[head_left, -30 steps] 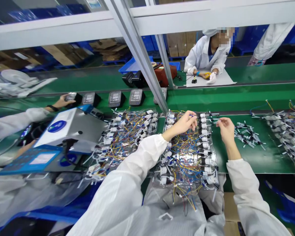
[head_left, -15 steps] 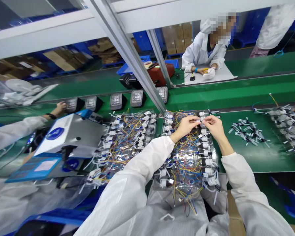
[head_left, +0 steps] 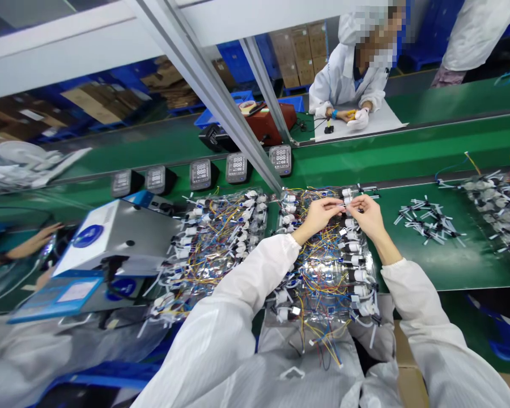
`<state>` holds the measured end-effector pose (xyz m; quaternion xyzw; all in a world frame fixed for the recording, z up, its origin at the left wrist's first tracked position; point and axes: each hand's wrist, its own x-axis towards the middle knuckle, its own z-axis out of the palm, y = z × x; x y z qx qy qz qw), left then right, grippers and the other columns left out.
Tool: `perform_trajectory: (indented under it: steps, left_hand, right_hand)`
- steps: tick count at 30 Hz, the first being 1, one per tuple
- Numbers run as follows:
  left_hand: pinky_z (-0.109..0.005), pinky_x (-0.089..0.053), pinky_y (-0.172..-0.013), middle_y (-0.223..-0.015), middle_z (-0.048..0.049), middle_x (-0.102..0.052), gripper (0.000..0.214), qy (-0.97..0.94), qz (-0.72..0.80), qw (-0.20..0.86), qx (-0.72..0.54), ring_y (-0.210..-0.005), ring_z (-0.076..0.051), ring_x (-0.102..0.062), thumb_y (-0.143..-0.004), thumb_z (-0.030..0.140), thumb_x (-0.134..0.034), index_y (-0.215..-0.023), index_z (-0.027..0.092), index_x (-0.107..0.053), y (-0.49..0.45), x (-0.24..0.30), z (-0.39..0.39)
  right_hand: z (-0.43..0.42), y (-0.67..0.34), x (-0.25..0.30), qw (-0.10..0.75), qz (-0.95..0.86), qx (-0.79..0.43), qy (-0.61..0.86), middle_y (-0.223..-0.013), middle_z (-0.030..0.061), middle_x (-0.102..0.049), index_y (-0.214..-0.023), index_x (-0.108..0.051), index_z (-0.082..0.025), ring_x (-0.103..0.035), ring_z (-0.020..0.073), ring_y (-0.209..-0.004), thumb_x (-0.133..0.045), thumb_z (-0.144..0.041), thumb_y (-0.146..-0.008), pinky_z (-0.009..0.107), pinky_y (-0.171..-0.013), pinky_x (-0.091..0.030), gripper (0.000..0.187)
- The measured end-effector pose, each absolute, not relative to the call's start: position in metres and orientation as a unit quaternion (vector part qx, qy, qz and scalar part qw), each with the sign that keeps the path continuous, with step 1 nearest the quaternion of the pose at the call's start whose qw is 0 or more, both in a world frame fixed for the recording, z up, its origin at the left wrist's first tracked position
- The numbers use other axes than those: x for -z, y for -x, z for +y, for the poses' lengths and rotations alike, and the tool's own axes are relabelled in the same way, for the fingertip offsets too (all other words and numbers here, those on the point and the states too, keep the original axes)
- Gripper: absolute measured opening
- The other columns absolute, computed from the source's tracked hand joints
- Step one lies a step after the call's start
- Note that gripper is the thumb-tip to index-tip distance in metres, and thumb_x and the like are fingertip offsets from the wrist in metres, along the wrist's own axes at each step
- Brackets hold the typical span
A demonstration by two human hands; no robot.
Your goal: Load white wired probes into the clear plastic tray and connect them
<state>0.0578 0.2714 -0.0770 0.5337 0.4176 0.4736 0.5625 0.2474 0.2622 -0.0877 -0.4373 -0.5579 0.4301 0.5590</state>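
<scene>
My left hand (head_left: 318, 215) and my right hand (head_left: 365, 217) meet above a heap of clear plastic bags (head_left: 323, 272) packed with white connectors and tangled coloured wires. Their fingertips pinch a small white connector (head_left: 343, 206) on thin wire, though the fingers hide most of it. The heap lies directly under both hands. A second, similar heap of bagged wiring (head_left: 212, 255) sits to the left. To the right of my right hand, short black-and-white cable pieces (head_left: 429, 222) lie loose on a green mat (head_left: 420, 266).
Bagged wiring (head_left: 497, 207) lies at far right. A grey-and-white machine (head_left: 114, 238) stands left, with a co-worker's hand (head_left: 38, 239) beyond it. Display units (head_left: 200, 174) line the green conveyor. An aluminium post (head_left: 204, 90) rises ahead. A seated co-worker (head_left: 344, 85) works across the line.
My hands have come together from apart, and my right hand has moved left to the small connector. The co-worker's hand has left the display units. The whole view has tilted.
</scene>
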Motion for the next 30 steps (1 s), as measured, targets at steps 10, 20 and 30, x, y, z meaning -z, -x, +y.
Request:
perform_trajectory:
  steps: [10,20,30]
  left_hand:
    - [-0.037,-0.065,-0.084,-0.087,-0.0111,-0.081,0.046,-0.541,0.414,0.559,-0.473,-0.078,-0.021,-0.078,-0.073,0.042,-0.091,-0.104,0.011,-0.078,-0.0590,0.0759,0.2686]
    - [-0.037,-0.064,-0.084,-0.087,-0.0109,-0.081,0.047,-0.532,0.409,0.570,-0.473,-0.078,-0.021,-0.078,-0.073,0.042,-0.091,-0.105,0.010,-0.077,-0.0592,0.0769,0.2696]
    - [-0.039,-0.063,-0.086,-0.100,-0.0136,-0.080,0.037,-0.629,0.412,0.465,-0.467,-0.084,-0.022,-0.077,-0.082,0.043,-0.084,-0.101,0.012,-0.080,-0.0583,0.0732,0.2641]
  right_hand:
    - [0.2591,-0.2474,0.0836,0.559,-0.557,-0.436,0.433,-0.089,0.0036,-0.071,-0.092,-0.065,-0.024,-0.066,0.0183,-0.078,-0.083,-0.048,-0.082,0.035,-0.076,-0.056,0.032]
    - [0.2605,-0.2504,0.0887,0.556,-0.564,-0.439,0.424,-0.087,0.0033,-0.071,-0.090,-0.065,-0.024,-0.065,0.0187,-0.078,-0.084,-0.047,-0.081,0.034,-0.075,-0.054,0.031]
    - [0.2600,-0.2517,0.0896,0.554,-0.558,-0.455,0.418,-0.085,0.0032,-0.073,-0.083,-0.062,-0.024,-0.068,0.0206,-0.080,-0.086,-0.047,-0.078,0.037,-0.079,-0.055,0.034]
